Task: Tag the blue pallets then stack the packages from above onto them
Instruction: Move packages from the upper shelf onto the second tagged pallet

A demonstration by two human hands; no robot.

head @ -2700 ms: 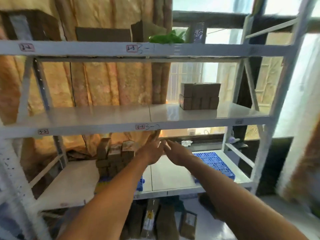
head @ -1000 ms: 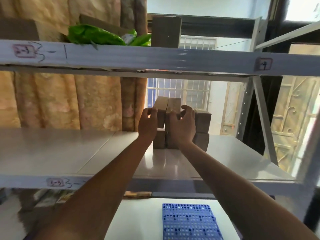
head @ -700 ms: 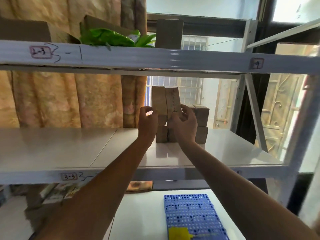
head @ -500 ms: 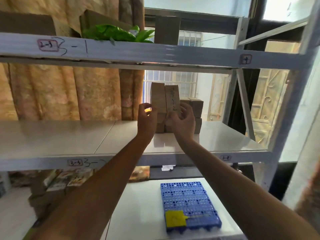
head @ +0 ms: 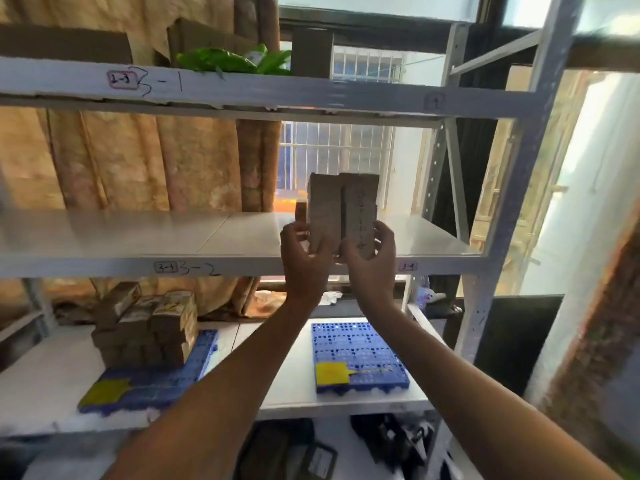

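Two flat brown cardboard packages [head: 341,211], upright and side by side, are pinched at their lower ends between the left hand [head: 302,252] and right hand [head: 372,252], so the carrying step seems in hand, and next they should go down onto the gridded blue plastic pallet [head: 358,355] with a yellow tag [head: 330,373] below the fingers.

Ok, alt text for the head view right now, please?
Both hands, left hand and right hand, hold two brown packages upright in front of the middle shelf. Below, one blue pallet with a yellow tag carries nothing else; the other pallet already holds stacked packages.
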